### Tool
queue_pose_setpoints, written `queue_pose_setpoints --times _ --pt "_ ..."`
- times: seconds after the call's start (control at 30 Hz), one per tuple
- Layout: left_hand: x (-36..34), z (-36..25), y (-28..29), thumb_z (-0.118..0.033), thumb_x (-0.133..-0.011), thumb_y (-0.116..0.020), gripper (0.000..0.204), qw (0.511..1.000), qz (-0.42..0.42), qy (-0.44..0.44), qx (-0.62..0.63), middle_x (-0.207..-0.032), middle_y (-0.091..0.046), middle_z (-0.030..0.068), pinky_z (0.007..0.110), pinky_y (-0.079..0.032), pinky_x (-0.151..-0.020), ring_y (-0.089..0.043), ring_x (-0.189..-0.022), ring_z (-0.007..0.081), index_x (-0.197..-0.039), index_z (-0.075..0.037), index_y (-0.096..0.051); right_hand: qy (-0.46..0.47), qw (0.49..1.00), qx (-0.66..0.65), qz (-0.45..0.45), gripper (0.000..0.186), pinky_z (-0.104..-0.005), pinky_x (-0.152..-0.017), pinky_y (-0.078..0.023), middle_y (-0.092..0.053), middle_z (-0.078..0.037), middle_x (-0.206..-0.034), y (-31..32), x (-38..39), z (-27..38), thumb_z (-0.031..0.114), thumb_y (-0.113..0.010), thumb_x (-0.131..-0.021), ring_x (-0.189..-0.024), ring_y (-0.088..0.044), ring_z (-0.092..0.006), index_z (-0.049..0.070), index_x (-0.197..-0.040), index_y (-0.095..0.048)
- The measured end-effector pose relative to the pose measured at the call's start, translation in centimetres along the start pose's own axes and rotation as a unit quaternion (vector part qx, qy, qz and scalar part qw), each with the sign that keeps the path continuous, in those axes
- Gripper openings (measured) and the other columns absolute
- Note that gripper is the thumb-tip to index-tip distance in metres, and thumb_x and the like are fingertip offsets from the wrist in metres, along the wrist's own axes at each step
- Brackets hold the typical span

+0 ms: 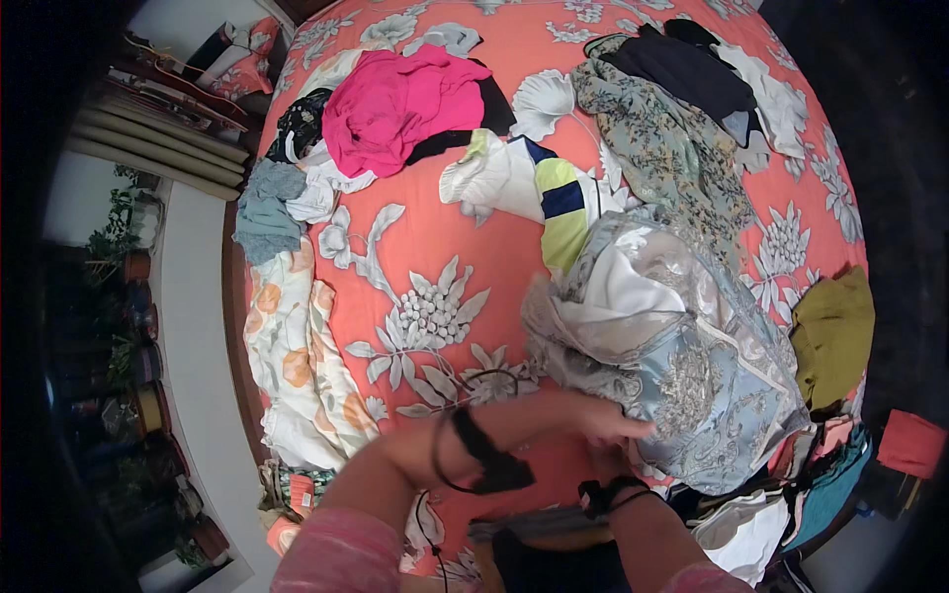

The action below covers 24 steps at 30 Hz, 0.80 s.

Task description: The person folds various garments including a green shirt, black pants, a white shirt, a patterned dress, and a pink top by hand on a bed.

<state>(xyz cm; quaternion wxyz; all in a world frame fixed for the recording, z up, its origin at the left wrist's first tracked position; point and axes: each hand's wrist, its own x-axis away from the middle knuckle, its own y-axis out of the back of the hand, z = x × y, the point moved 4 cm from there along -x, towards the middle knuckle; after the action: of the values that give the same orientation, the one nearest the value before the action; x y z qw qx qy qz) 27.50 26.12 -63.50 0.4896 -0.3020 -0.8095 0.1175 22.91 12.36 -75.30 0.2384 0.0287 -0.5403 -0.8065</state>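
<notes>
A shiny light blue-grey brocade garment point(682, 381) with silver embroidery and a white lining lies bunched at the right of the bed. My left hand point(605, 419) reaches across to its near left edge, fingers curled closed on the cloth, thumb pointing right. Just below it, my right hand point(605, 461) is close against the same edge; its fingers are mostly hidden behind the left hand and the fabric. Each wrist wears a dark strap. Beyond the garment lie a white, navy and lime top point(563, 198) and a green floral garment point(672, 138).
The bed has a coral floral bedspread point(415, 237). Around its edges lie a bright pink garment point(395, 104), an orange-patterned white cloth point(297, 346), a black garment point(682, 74), an olive cloth point(835, 336) and a white cloth point(746, 534). Potted plants point(124, 237) stand beyond the left side.
</notes>
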Motion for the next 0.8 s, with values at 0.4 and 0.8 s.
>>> queue_pose_setpoints --times 0.4,0.8 --pt "16.8 -7.3 34.1 -0.030 -0.068 -0.068 0.090 0.519 -0.748 0.108 -0.400 -0.149 -0.005 0.0197 0.067 -0.023 -0.099 -0.006 -0.133 0.0502 -0.143 -0.035 -0.017 0.006 1.000 -0.014 0.011 0.045 -0.0476 -0.099 -0.029 -0.053 -0.019 -0.115 -1.1 0.7 -0.1 0.034 -0.052 -0.078 -0.112 -0.045 -0.0363 0.000 -0.110 -0.053" --pt "17.0 -5.8 45.1 -0.014 -0.081 -0.048 0.052 0.462 -0.764 0.073 -0.444 -0.119 -0.049 0.0224 0.048 -0.047 -0.082 -0.055 -0.100 0.0430 -0.132 -0.025 -0.042 0.010 0.999 -0.031 0.028 0.052 -0.0469 -0.101 -0.028 -0.050 -0.018 -0.119 -0.5 1.3 0.2 0.038 -0.054 -0.077 -0.115 -0.042 -0.0343 0.002 -0.115 -0.049"
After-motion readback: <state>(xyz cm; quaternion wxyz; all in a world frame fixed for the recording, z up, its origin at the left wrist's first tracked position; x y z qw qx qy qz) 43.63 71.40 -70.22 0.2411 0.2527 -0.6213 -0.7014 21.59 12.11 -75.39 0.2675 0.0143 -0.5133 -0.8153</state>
